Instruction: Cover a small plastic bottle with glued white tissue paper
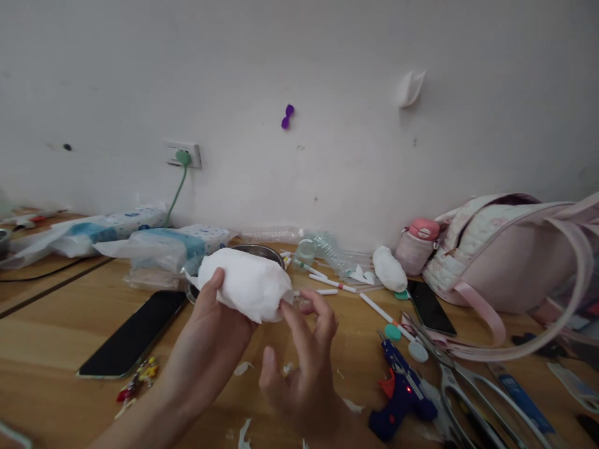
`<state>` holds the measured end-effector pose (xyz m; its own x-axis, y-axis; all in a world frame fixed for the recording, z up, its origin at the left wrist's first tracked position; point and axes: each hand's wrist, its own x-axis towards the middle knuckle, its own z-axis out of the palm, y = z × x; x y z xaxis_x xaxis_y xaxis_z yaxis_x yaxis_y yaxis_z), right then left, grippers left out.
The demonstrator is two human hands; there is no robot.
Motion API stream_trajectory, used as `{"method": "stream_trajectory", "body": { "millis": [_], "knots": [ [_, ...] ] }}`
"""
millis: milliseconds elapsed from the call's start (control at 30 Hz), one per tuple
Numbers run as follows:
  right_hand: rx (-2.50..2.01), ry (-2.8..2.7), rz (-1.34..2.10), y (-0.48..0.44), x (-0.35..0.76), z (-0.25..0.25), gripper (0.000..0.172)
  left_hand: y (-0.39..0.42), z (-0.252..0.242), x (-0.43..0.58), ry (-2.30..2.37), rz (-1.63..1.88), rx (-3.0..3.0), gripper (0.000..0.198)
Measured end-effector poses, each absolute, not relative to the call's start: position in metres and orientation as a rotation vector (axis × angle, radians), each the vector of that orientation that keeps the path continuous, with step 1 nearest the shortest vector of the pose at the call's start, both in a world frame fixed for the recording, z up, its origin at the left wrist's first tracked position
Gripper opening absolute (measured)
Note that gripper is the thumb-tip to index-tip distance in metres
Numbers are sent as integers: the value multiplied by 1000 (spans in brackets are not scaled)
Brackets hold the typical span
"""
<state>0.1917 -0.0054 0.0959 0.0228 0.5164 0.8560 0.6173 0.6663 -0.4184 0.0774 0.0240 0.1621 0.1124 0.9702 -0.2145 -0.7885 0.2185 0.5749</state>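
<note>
My left hand point(219, 330) grips a white paper-wrapped bundle point(246, 280), thumb on its near side and palm beneath it. The bundle is rounded and wrinkled, and what lies inside the wrapping is hidden. At its right end, the index fingertip of my right hand point(306, 358) touches the paper, while the thumb and other fingers are spread apart. Behind the bundle shows part of a metal bowl point(262, 251). A similar white bundle point(389, 268) lies farther back on the right.
A blue glue gun point(402, 390) with a lit red light lies right of my hands, beside large scissors point(463, 386). A black phone point(133, 337) is at left. Tissue packs point(187, 243), plastic bottles point(322, 246), markers point(330, 284) and a pink bag point(510, 255) line the wall.
</note>
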Motion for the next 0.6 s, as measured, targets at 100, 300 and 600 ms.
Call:
{"method": "stream_trajectory", "body": {
  "millis": [100, 300, 600],
  "knots": [
    [-940, -1573, 27, -8, 187, 97, 47, 22, 161, 77, 623, 1380, 369, 40],
    [-1016, -1535, 101, -10, 185, 99, 37, 22, 159, 78, 620, 1403, 392, 41],
    [-1125, -1740, -242, -6, 195, 102, 40, 25, 160, 76, 659, 1359, 371, 42]
  ]
}}
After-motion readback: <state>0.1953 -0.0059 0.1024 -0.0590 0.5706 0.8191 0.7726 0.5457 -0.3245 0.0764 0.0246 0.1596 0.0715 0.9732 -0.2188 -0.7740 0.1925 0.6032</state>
